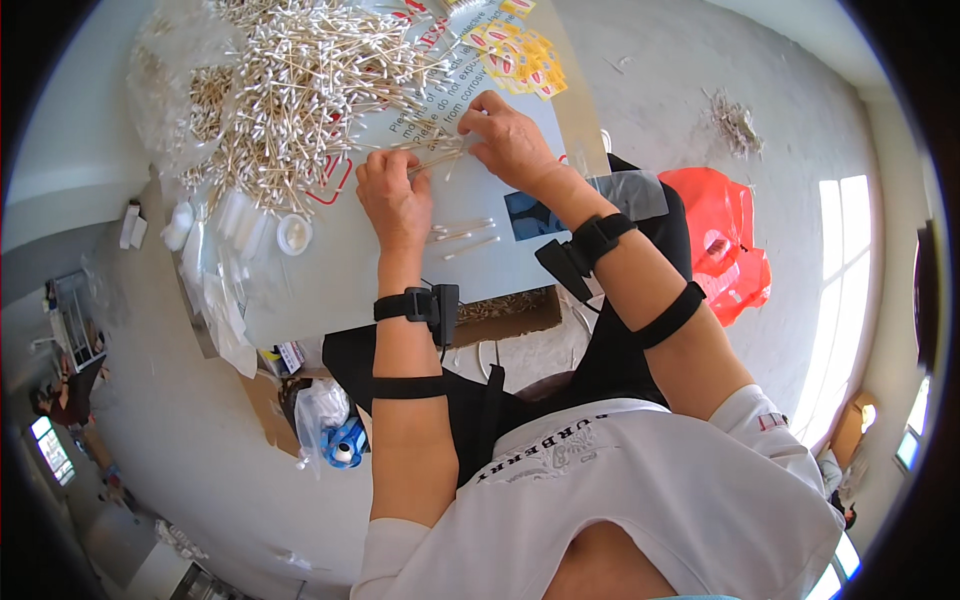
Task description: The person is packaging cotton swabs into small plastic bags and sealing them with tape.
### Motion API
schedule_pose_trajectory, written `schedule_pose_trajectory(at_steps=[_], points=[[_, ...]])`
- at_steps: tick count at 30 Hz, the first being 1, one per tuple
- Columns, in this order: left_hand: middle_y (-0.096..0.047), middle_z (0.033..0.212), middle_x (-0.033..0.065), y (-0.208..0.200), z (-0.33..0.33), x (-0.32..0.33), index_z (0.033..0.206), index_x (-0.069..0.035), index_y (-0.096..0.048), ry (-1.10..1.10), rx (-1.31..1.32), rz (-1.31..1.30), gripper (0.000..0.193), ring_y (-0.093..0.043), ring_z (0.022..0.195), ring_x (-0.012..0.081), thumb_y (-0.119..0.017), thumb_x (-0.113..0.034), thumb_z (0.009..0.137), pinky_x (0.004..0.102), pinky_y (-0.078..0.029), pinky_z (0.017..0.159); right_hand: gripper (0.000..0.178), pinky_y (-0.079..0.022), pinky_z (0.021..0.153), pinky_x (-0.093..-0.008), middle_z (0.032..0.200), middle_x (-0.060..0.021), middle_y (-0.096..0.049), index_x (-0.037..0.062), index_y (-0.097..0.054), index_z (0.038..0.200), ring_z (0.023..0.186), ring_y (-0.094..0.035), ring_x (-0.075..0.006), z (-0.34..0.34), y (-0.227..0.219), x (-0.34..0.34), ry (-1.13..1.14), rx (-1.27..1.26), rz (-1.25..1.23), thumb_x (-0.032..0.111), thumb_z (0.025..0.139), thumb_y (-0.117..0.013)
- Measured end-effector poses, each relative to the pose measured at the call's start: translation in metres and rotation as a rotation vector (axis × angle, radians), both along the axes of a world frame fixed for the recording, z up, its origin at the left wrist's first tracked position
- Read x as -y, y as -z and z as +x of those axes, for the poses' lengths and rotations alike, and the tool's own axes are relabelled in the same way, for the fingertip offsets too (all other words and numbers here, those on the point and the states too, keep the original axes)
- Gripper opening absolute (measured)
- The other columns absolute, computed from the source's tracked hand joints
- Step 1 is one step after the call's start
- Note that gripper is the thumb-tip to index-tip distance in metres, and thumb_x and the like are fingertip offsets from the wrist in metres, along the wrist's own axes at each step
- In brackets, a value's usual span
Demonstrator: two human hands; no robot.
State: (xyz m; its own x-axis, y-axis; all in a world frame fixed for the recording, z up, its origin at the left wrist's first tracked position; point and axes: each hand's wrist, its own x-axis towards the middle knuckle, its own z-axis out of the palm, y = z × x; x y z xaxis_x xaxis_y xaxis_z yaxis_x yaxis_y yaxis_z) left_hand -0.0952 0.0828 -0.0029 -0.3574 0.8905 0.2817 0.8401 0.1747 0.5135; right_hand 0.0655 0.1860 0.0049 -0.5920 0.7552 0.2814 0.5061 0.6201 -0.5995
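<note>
My left hand [395, 198] is closed on a few cotton swabs [438, 160] just above the table, their sticks pointing right. On the other side, my right hand [508, 145] has its fingers bent in a pinch at the right ends of these swabs. Part of its grip is hidden by the fingers. A large heap of cotton swabs [310, 95] with white tips covers the far left of the table. Several loose swabs [468, 237] lie nearer to me, below the hands.
A small round white tub [294, 234] and clear plastic containers [243, 222] stand at the table's left. Yellow printed packets [522, 58] lie at the far right. Below the near edge is a cardboard box [508, 325] of swabs; a red plastic bag [708, 205] lies right of the table.
</note>
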Motion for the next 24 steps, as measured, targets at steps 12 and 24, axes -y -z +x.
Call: schedule_pose_trajectory(at_steps=[12, 24], points=[[-0.057, 0.083, 0.0039, 0.001, -0.01, 0.003, 0.081, -0.011, -0.063, 0.074, 0.04, 0.023, 0.015, -0.055, 0.085, 0.0292, -0.074, -0.007, 0.073, 0.043, -0.044, 0.077, 0.013, -0.051, 0.078, -0.0383, 0.097, -0.0077, -0.056, 0.0052, -0.058, 0.081, 0.092, -0.059, -0.0274, 0.02, 0.003, 0.037, -0.154, -0.024, 0.166, 0.007, 0.074, -0.07], [-0.059, 0.081, 0.0039, -0.008, -0.012, 0.0, 0.082, -0.012, -0.064, 0.152, 0.012, -0.047, 0.017, -0.057, 0.085, 0.0294, -0.075, -0.005, 0.071, 0.0435, -0.045, 0.074, 0.015, -0.051, 0.07, -0.0411, 0.087, -0.0101, -0.059, 0.007, -0.062, 0.088, 0.084, -0.062, -0.029, -0.003, 0.014, 0.008, 0.116, 0.122, 0.123, 0.017, 0.08, -0.07]])
